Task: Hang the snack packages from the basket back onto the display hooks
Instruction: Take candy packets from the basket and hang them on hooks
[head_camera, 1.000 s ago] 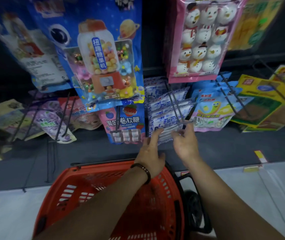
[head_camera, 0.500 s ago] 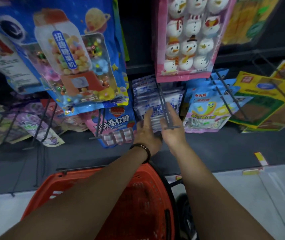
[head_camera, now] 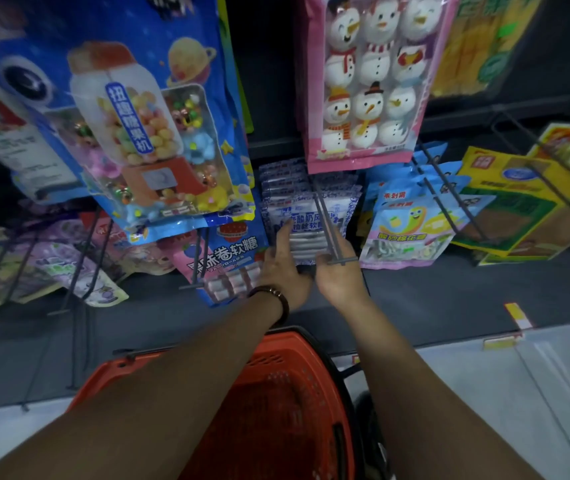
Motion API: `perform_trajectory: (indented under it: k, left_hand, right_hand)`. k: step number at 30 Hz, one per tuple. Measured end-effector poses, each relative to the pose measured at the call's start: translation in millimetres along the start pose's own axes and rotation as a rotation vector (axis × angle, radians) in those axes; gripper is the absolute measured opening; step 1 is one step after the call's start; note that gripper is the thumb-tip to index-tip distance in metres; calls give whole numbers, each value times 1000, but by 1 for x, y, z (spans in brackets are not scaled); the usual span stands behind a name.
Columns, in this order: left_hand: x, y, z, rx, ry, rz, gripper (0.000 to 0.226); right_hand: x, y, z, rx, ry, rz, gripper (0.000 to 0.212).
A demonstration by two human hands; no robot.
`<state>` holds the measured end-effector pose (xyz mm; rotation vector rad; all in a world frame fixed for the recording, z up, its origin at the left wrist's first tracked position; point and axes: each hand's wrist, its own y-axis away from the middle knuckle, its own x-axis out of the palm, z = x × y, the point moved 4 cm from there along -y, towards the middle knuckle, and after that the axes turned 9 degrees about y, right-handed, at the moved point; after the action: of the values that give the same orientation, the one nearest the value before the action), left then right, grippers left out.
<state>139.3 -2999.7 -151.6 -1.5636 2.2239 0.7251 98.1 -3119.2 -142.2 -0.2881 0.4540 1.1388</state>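
Centrally, grey double-wire display hook (head_camera: 326, 230) loaded with a row of white-and-blue foil snack packets (head_camera: 306, 216), front packet close behind the hook's crossbar tip. Left hand (head_camera: 281, 268) just left of the hook, laid flat against the front packet's face, fingers (head_camera: 286, 233) straight and released, index reaching highest. Right hand (head_camera: 340, 277) directly under the hook tip, fingers apparently curled round the front packet's lower edge; fingertips hidden beneath it, so firmness of grasp not discernible. Orange plastic mesh basket (head_camera: 294, 410) well below the hook, between the forearms. Above the hook, pink snowman-marshmallow pack (head_camera: 363, 81); well to its left, large blue gumball-machine candy bag (head_camera: 145, 133).

Probable step: seating the front packet fully on the hook. Recommended technique:
- Keep the hang-hole square to both wires.
- Press with flat fingers rather than fingertips, to avoid creasing the foil.
- Slide rearward until snug against the row and clear of the crossbar.
- Steady the lower edge from beneath to stop swinging.
- Let go only once hanging freely.

Likely fault: a one-wire catch, leaving the packet tilted.
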Motion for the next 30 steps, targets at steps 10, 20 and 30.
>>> perform_trajectory:
  k: [10, 20, 30]
  left_hand:
    - [-62, 120, -10, 59, -335, 293, 16]
    - [-175, 191, -54, 450, -311, 31, 15]
    - [-254, 164, -85, 425, -598, -200, 77]
  right_hand:
    - [5, 83, 32, 83, 510, 572, 46]
    - [-44, 129, 139, -234, 554, 263, 44]
    - [-25, 109, 248, -451, 933, 188, 89]
